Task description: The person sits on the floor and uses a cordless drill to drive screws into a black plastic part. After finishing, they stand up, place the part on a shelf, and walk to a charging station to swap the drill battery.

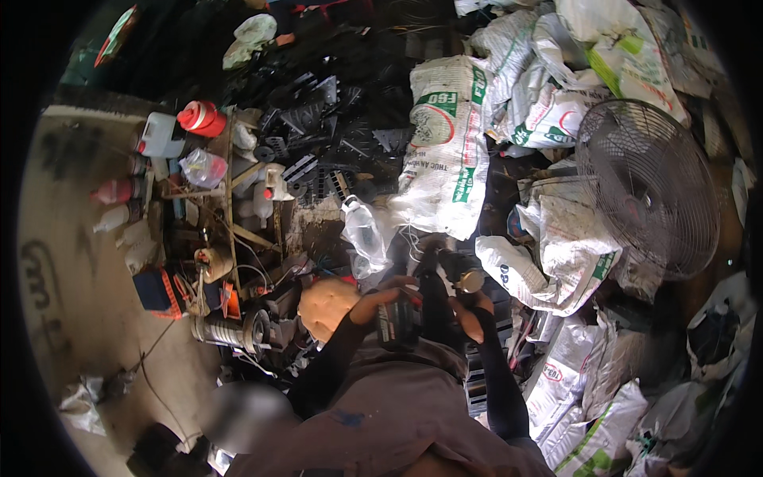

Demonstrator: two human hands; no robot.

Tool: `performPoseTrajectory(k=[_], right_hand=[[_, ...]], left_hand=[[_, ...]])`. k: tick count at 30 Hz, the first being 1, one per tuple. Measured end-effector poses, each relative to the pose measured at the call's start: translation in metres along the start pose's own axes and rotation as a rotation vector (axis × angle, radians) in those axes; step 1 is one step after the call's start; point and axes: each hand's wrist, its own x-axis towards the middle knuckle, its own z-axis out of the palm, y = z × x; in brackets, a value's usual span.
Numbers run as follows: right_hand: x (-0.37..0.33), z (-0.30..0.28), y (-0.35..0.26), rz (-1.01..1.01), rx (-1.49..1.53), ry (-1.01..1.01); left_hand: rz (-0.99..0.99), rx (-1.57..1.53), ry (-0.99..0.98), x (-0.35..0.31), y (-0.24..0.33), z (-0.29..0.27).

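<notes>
My left hand [380, 302] is curled at the top of a dark boxy object [397, 324] with light markings, in front of my waist. Its exact kind is too dark to make out. To the right, my right hand [474, 312] is closed around a dark, rounded object [467, 278] with a brass-coloured round end facing up. My right fingers are partly hidden behind it. Between the hands is my dark-clothed leg. Just beyond my left hand a clear plastic bottle [366, 234] lies tilted, near a stuffed white woven sack [445, 151].
At the left stands a cluttered rack with a red-lidded jug [202, 118] and a white canister [162, 135]. A tan round pad [328, 308] lies by my left forearm. Black plastic pieces [318, 111] are heaped ahead. A large fan [648, 191] and several sacks crowd the right.
</notes>
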Motion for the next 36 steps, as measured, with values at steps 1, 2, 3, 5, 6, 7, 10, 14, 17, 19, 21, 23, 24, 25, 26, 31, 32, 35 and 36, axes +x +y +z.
performPoseTrajectory(k=[1,2,3,5,6,7,10,14,17,19,21,23,24,25,26,31,32,35,36], right_hand=[[0.002,0.0,-0.006,0.096,-0.049,-0.045],[0.003,-0.002,-0.01,0.124,-0.076,-0.099],[0.005,-0.007,-0.012,0.122,-0.082,-0.151],[0.013,-0.02,-0.011,0.153,-0.14,-0.185],[0.018,-0.027,-0.009,0.191,-0.172,-0.215],[0.024,-0.034,-0.007,0.129,-0.228,-0.212],[0.041,-0.05,-0.008,-0.007,-0.37,-0.226],[0.052,-0.055,-0.025,-0.167,-0.467,-0.251],[0.054,-0.046,-0.042,-0.215,-0.505,-0.269],[0.058,-0.037,-0.049,-0.246,-0.531,-0.288],[0.064,-0.029,-0.053,-0.346,-0.557,-0.284],[0.073,-0.023,-0.053,-0.437,-0.54,-0.312],[0.077,-0.02,-0.052,-0.429,-0.582,-0.313],[0.081,-0.018,-0.052,-0.425,-0.578,-0.328],[0.085,-0.015,-0.051,-0.462,-0.535,-0.337],[0.099,0.004,-0.049,-0.259,-0.522,-0.373],[0.102,0.01,-0.048,-0.229,-0.534,-0.371],[0.11,0.03,-0.046,-0.24,-0.664,-0.306],[0.114,0.04,-0.046,-0.257,-0.722,-0.273]], left_hand=[[-0.011,-0.021,0.031,0.0,-0.007,0.001],[-0.024,-0.05,0.014,-0.002,-0.013,0.001],[0.013,-0.001,0.041,-0.005,-0.016,-0.001],[0.077,0.069,0.082,-0.014,-0.017,-0.008],[0.091,0.121,0.17,-0.019,-0.014,-0.013],[0.129,0.016,0.205,-0.022,-0.014,-0.016],[0.16,-0.268,0.205,-0.022,-0.012,-0.018],[0.184,-0.353,0.228,0.001,-0.024,-0.001],[0.282,-0.097,0.32,0.02,-0.026,0.012],[0.336,0.115,0.339,0.026,-0.021,0.014],[0.308,0.138,0.347,0.025,-0.014,0.01],[0.285,0.054,0.327,0.016,-0.01,0.002],[0.285,-0.031,0.308,0.011,-0.01,-0.004],[0.31,-0.129,0.228,0.004,-0.011,-0.011],[0.284,-0.2,0.253,-0.004,-0.013,-0.018],[0.354,-0.4,0.423,-0.039,-0.029,-0.061],[0.344,-0.447,0.48,-0.045,-0.032,-0.07],[0.338,-0.432,0.43,-0.066,-0.029,-0.1],[0.337,-0.452,0.373,-0.074,-0.027,-0.11]])
